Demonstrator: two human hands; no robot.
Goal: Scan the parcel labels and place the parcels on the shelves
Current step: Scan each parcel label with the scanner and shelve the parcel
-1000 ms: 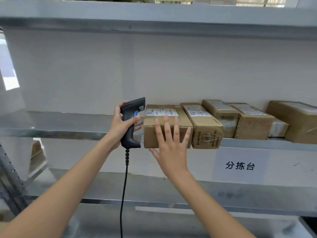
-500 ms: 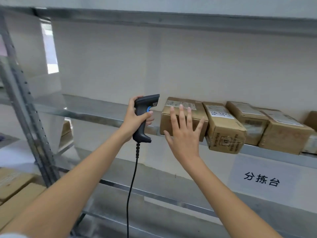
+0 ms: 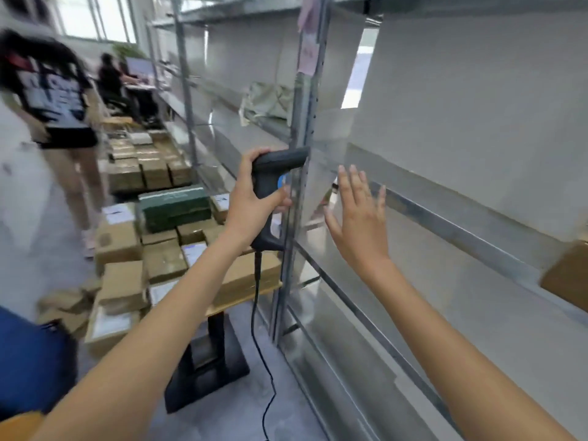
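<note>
Parcels (image 3: 152, 249) are seen stacked on a low table (image 3: 245, 300) and on the floor left of the shelving; one brown box (image 3: 569, 278) sits at the right edge on a shelf (image 3: 445, 224). They are judged to be small corrugated cartons, stiff-walled and probably light, with taped faces likely a little slick (labels on top, so those are best kept uncovered). Hold is best taken across two opposite side walls, or from underneath for the flatter ones. The scanner (image 3: 270, 192) is gripped by its handle in the left hand (image 3: 251, 198), cord hanging down. The right hand (image 3: 359, 218) is held flat, fingers spread, carrying nothing, near the shelf upright (image 3: 299, 173). Two people are seen blurred beyond.
</note>
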